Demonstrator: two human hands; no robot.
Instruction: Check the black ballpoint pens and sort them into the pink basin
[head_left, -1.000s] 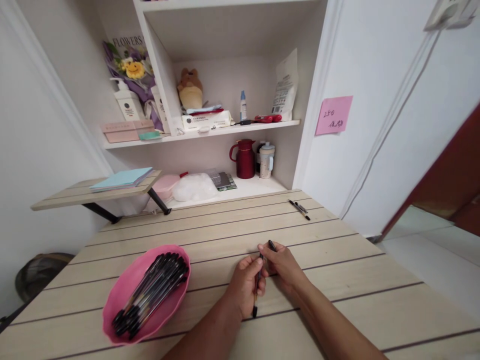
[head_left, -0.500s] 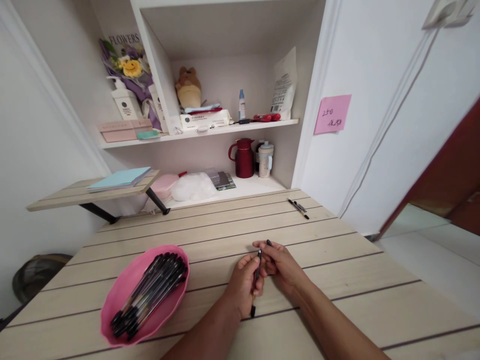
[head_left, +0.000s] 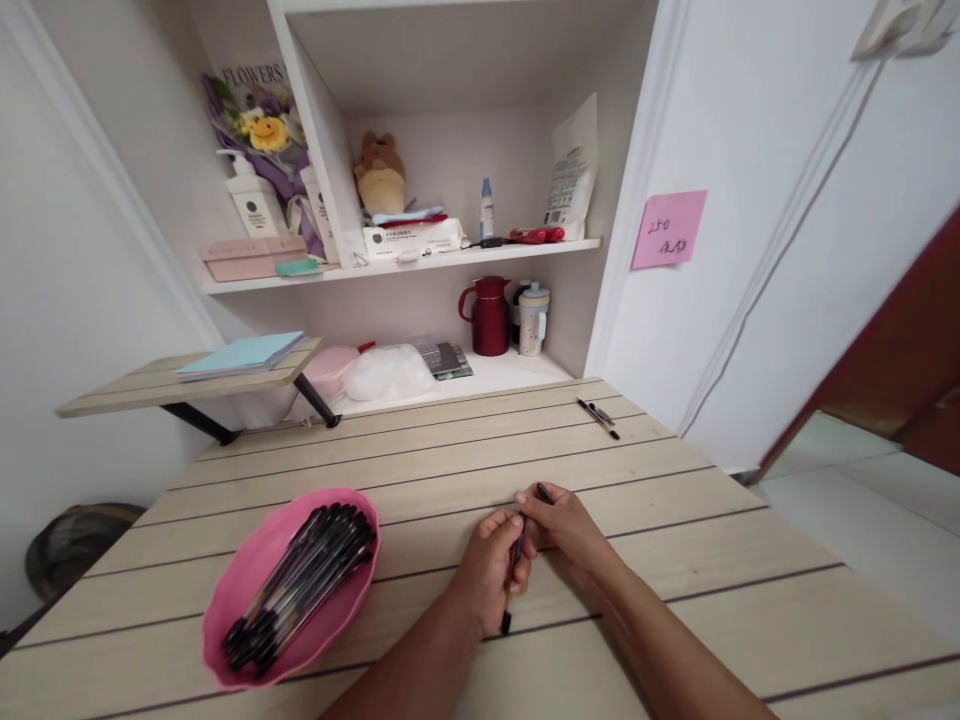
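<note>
My left hand (head_left: 491,570) is closed around a pen (head_left: 506,622), whose black end points down toward the near edge of the table. The pen's upper end meets the fingertips of my right hand (head_left: 559,520), which are pinched together there and cover the tip. A short black piece, apparently a pen cap (head_left: 544,493), sticks up from between my right thumb and fingers. To the left, a pink scalloped basket (head_left: 225,590) holds a pile of black-capped pens (head_left: 307,580), lying side by side.
A pen (head_left: 598,418) and a shorter dark piece beside it lie farther back on the slatted table (head_left: 435,470). A small raised shelf (head_left: 112,392) with blue paper stands at the back left. Behind are cabinet shelves with a red jug (head_left: 490,318) and a cup (head_left: 533,320).
My right fingertips have closed over the pen's upper tip, which showed bare between the hands before. My left hand keeps its hold on the pen. The basket has not moved.
</note>
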